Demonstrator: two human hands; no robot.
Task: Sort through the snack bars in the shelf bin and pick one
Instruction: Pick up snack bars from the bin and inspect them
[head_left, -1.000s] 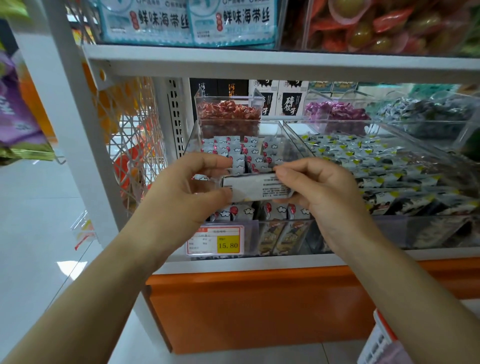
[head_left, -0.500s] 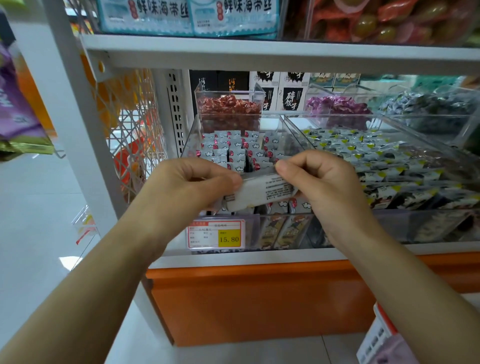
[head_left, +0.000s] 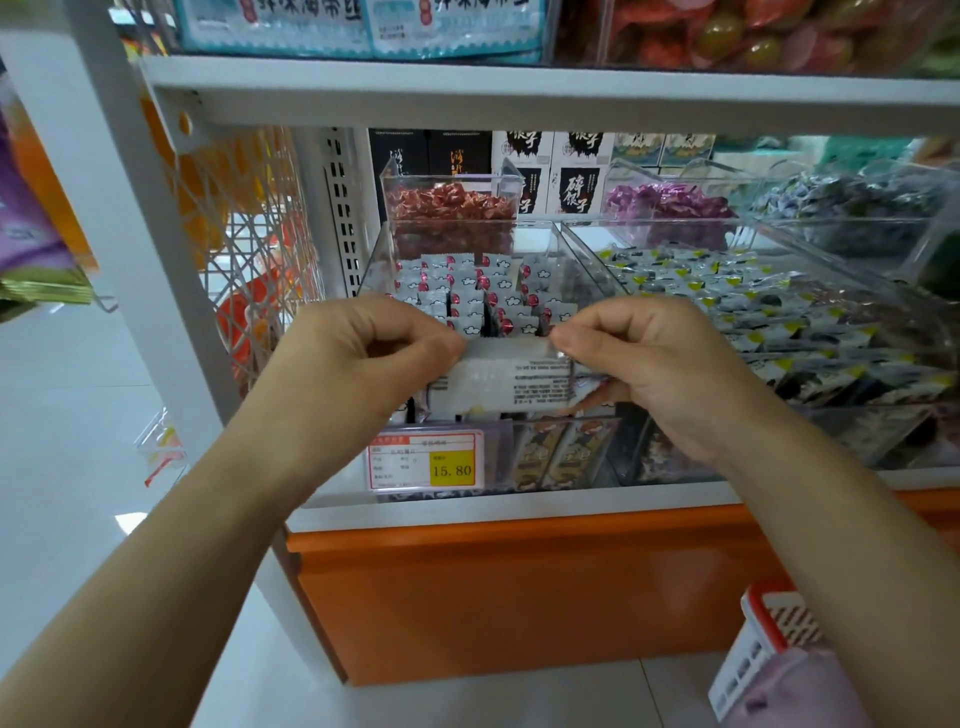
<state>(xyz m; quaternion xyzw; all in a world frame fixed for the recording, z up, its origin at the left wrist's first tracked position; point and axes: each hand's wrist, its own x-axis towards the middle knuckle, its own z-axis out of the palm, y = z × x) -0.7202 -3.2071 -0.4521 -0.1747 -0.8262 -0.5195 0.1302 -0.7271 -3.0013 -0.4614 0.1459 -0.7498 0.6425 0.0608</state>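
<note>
Shop shelving (head_left: 519, 93) fills my view. At centre frame my left hand (head_left: 358, 358) and right hand (head_left: 660, 364) each pinch one end of a white snack bar (head_left: 498, 384), level before the clear shelf bin (head_left: 370, 270) of wrapped bars; a price tag (head_left: 426, 460) sits just below.

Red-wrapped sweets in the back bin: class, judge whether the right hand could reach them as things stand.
Probably not straight away: the right hand pinches one end of the snack bar, the left hand the other. Once freed, the way looks open: the bin of red-wrapped sweets shows no lid.
</note>
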